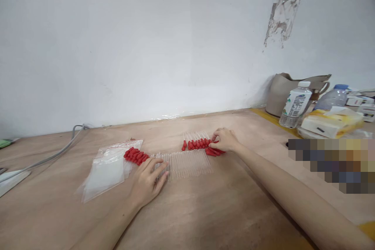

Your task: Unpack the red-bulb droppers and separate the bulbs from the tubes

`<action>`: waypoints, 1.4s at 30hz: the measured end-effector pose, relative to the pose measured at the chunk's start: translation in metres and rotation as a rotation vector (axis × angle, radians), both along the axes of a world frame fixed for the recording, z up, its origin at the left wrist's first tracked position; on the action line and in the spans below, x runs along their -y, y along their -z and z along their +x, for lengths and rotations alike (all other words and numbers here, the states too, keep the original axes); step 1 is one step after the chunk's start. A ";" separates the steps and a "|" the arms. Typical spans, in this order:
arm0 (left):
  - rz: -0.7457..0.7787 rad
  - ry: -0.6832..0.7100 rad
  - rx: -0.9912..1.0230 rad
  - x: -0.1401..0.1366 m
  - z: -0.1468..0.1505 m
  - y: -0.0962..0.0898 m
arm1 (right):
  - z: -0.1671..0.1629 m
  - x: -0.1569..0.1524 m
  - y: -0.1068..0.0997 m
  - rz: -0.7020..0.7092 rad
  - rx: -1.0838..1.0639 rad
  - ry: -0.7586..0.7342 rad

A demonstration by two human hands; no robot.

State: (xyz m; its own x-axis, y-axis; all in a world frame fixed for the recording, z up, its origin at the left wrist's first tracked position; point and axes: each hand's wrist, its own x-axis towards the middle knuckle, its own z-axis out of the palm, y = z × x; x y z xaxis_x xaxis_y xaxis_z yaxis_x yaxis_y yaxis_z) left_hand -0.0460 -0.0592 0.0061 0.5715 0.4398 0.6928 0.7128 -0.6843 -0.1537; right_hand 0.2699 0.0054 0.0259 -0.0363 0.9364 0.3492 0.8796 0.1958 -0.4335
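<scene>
A row of thin clear glass tubes (190, 164) lies side by side on the wooden table. My left hand (149, 179) rests over the left end of this row, fingers apart, touching the tubes. Just beyond that hand is a pile of red rubber bulbs (135, 155), partly on the plastic bags. Behind the row, more tubes (195, 136) lie with red rubber bulbs (199, 144) lined up at their near ends. My right hand (225, 139) is closed in a pinch at the right end of these bulbs. Its fingertips partly hide the bulb there. Several loose bulbs (213, 151) lie below it.
Clear zip bags (108, 168) lie flat at the left, with a grey cable (58, 154) beyond. A water bottle (295, 104), a grey-brown pitcher (278, 93) and a tissue pack (331, 123) stand at the right. The white wall (146, 47) borders the table's back.
</scene>
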 end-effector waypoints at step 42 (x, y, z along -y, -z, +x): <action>0.018 0.287 -0.062 0.023 0.049 0.008 | -0.066 0.091 0.037 0.620 0.141 -0.599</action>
